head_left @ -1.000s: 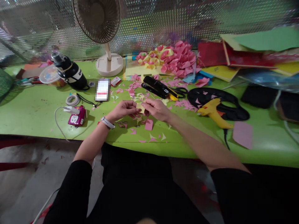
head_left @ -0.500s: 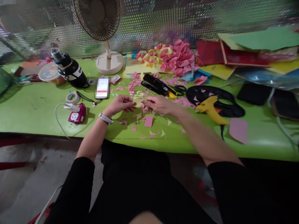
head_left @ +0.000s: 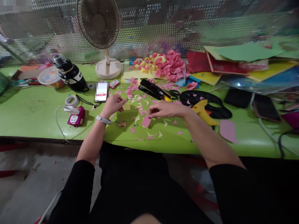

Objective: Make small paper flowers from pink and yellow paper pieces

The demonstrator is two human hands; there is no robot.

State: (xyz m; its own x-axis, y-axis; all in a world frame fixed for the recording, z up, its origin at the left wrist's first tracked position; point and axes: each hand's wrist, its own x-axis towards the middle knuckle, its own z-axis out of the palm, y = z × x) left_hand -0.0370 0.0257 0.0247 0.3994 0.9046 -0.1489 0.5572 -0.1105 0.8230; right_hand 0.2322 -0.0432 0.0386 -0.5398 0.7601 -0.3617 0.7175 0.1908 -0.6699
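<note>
My left hand (head_left: pixel 114 105), with a white band on its wrist, is closed in a light pinch on a small yellow paper piece (head_left: pixel 126 107) that sticks out past the fingertips. The fingers of my right hand (head_left: pixel 164 109) pinch the upper edge of a pink paper rectangle (head_left: pixel 146 122), which looks slightly tilted. Pink and yellow paper scraps (head_left: pixel 141 109) lie scattered between and around the hands. Beyond them rests a black stapler (head_left: pixel 151 88), with black-handled scissors (head_left: pixel 174 94) beside it.
Behind stands a heap of pink and yellow paper petals (head_left: pixel 171 65), near a fan (head_left: pixel 107 68). To the left are a black bottle (head_left: pixel 72 76), a phone (head_left: pixel 102 91), tape (head_left: pixel 71 100) and a purple socket adapter (head_left: pixel 77 117). A yellow glue gun (head_left: pixel 204 113) lies right, by my forearm.
My hands have moved apart. The left has drawn back leftward with the yellow paper, while the right has let go of it and come down onto the pink rectangle. The view has shifted slightly.
</note>
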